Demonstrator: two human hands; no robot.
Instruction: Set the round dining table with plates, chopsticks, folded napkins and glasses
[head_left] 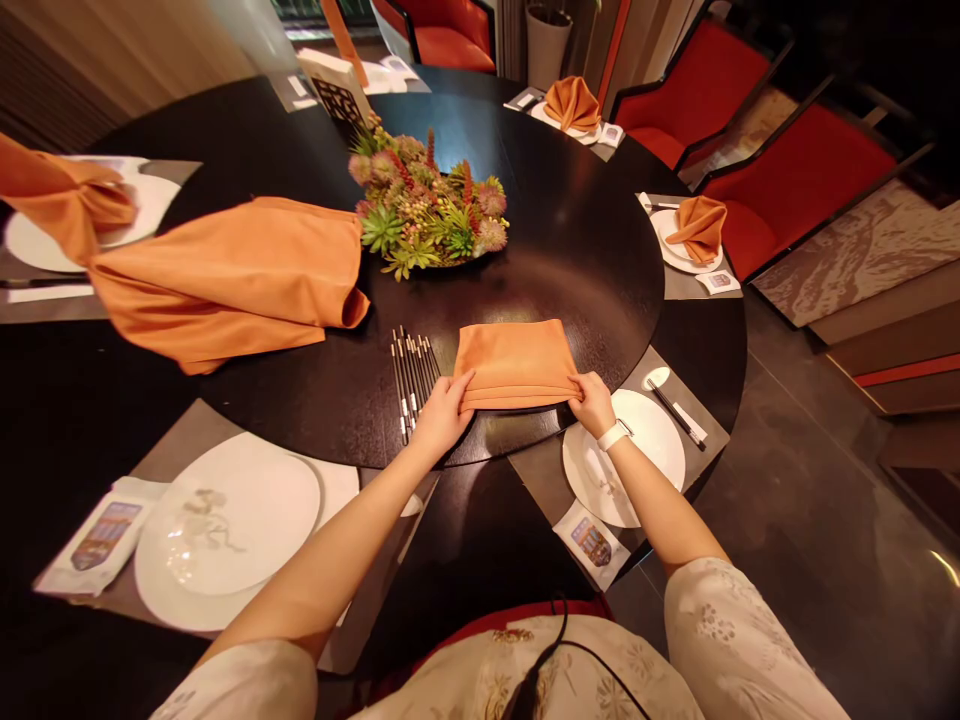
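An orange cloth napkin lies on the dark round turntable, its near edge gathered into several narrow pleats. My left hand pinches the left end of the pleats, and my right hand pinches the right end. The far part of the napkin is flat and unpleated. Just left of my left hand lies a row of several dark chopsticks with light-coloured bands. Under my right wrist is a white plate on a grey placemat.
A crumpled orange cloth covers the turntable's left side. Behind the napkin stands a flower arrangement. A large white plate sits at front left. Folded napkins top plates at the right and back; red chairs stand beyond.
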